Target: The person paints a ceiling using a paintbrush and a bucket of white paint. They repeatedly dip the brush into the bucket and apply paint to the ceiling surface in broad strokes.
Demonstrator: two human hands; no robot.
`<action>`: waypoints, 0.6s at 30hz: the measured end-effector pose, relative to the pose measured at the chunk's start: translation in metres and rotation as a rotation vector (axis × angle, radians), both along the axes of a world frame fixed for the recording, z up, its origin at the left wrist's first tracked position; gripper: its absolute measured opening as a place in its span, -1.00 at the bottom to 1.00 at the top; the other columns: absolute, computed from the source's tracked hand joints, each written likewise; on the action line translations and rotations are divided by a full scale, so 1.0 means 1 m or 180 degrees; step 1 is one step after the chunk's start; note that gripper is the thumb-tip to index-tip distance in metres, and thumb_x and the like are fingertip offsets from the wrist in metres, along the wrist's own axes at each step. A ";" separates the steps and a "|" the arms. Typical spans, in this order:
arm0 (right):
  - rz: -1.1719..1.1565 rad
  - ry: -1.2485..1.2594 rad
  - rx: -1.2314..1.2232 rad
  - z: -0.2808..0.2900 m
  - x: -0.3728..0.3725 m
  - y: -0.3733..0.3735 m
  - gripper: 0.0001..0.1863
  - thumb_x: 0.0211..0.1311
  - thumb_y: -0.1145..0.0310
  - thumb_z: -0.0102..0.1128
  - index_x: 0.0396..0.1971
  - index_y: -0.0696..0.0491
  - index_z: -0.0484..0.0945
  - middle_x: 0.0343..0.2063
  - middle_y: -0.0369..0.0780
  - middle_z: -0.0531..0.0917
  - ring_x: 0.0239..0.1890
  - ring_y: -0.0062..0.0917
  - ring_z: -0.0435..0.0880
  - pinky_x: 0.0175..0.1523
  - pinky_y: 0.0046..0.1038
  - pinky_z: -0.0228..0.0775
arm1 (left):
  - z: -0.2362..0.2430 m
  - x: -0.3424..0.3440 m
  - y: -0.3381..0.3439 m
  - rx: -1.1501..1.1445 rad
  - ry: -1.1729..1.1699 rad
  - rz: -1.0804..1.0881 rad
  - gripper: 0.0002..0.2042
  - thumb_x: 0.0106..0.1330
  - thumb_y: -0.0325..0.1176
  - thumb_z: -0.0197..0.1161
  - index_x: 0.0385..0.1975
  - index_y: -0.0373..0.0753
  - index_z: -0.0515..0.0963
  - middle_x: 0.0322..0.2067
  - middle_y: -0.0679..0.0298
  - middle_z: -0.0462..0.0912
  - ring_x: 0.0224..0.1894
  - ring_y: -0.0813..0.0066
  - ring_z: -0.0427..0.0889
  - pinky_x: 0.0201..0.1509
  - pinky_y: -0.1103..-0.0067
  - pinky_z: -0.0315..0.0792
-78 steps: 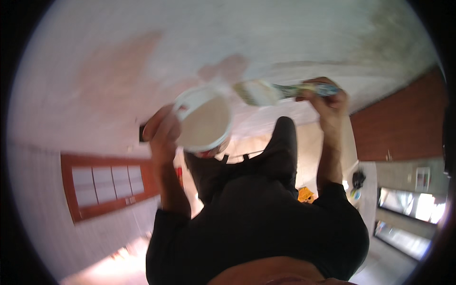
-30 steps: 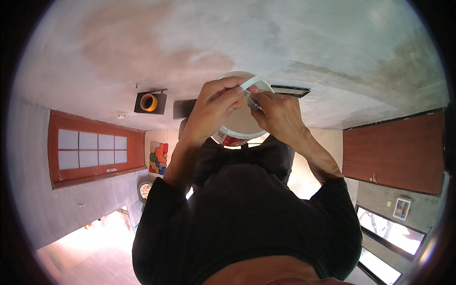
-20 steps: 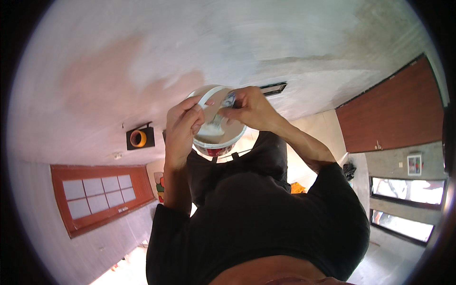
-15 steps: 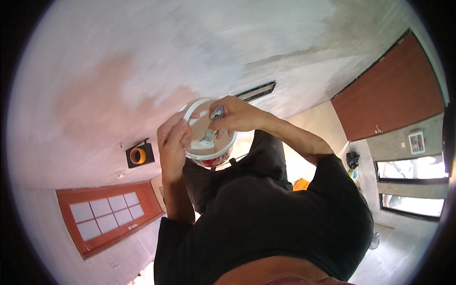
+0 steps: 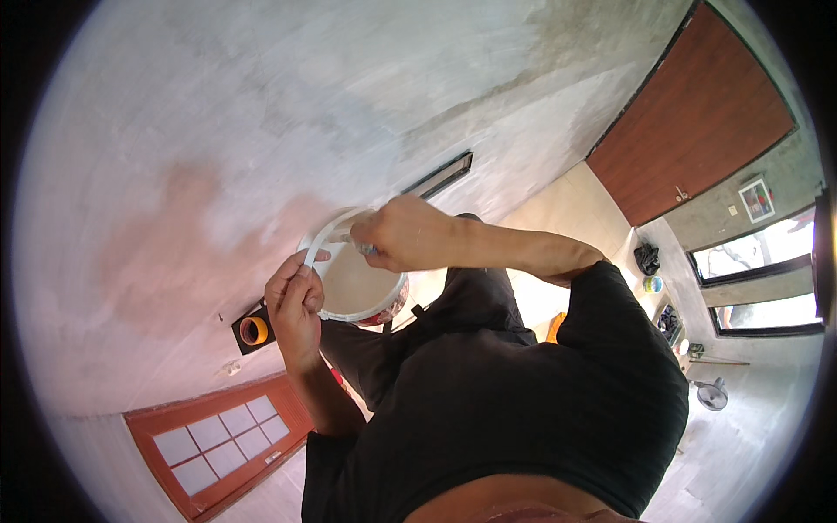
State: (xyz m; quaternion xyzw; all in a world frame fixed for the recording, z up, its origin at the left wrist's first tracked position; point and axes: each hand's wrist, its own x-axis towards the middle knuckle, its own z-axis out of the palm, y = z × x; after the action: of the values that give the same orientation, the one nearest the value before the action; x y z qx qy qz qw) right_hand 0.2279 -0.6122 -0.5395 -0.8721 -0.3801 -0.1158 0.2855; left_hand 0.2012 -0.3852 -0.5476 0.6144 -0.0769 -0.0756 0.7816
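My left hand (image 5: 296, 296) is closed around the white handle (image 5: 323, 240) of a round bucket (image 5: 349, 295), at the bucket's left side. Pale beige paint fills the inside of the bucket, and its outer wall has red print. Over the bucket's far right rim, my right hand (image 5: 405, 234) grips a paintbrush (image 5: 365, 250); only a bit of its handle shows clearly. The brush's bristles are mostly hidden behind the fingers and blurred, near the far inner rim.
A grey plastered wall with a pinkish patch (image 5: 183, 209) rises right in front of me. On it are a black holder with an orange roll (image 5: 253, 330) and a narrow dark-framed opening (image 5: 440, 177). A red-brown door (image 5: 689, 122) stands to the right; a fan (image 5: 712, 395) is farther back.
My right hand has lifted the paintbrush out of the paint toward the bucket's far rim, its back now turned up. The bucket and left hand sit slightly lower and further left in view.
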 end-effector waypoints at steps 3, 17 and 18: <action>-0.0015 0.0942 0.0798 0.000 0.012 -0.007 -0.74 0.00 0.39 0.32 -0.34 0.25 0.62 -0.65 -0.08 0.65 -0.57 -0.31 0.69 -0.49 -0.39 0.47 | -0.005 0.001 -0.004 -0.0076 -0.0072 0.0305 -0.75 0.35 -0.44 -0.02 -0.15 -0.45 0.54 -0.68 0.52 0.22 -0.65 0.82 0.07 -0.60 0.77 -0.10; -0.0159 0.1282 0.0688 0.008 0.001 -0.013 -0.72 0.07 0.39 0.32 -0.24 0.23 0.63 -0.48 -0.13 0.70 -0.52 -0.45 0.70 -0.40 -0.46 0.50 | 0.008 0.001 -0.002 0.0043 -0.0104 -0.0085 -0.73 0.36 -0.45 -0.07 -0.16 -0.45 0.56 -0.68 0.51 0.19 -0.64 0.83 0.04 -0.58 0.75 -0.11; -0.0152 0.0788 0.0653 -0.001 0.000 -0.014 -0.72 0.06 0.39 0.32 -0.24 0.22 0.63 -0.47 -0.12 0.70 -0.53 -0.41 0.69 -0.40 -0.45 0.49 | 0.008 0.001 -0.002 0.0056 -0.0072 -0.0074 -0.73 0.36 -0.45 -0.07 -0.16 -0.45 0.56 -0.69 0.51 0.19 -0.64 0.83 0.04 -0.59 0.75 -0.11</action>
State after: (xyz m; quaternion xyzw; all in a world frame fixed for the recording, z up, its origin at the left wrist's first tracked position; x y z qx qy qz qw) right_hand 0.2282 -0.6259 -0.5404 -0.8548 -0.3074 -0.0524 0.4149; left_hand 0.2020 -0.3875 -0.5394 0.6211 -0.0922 -0.0784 0.7744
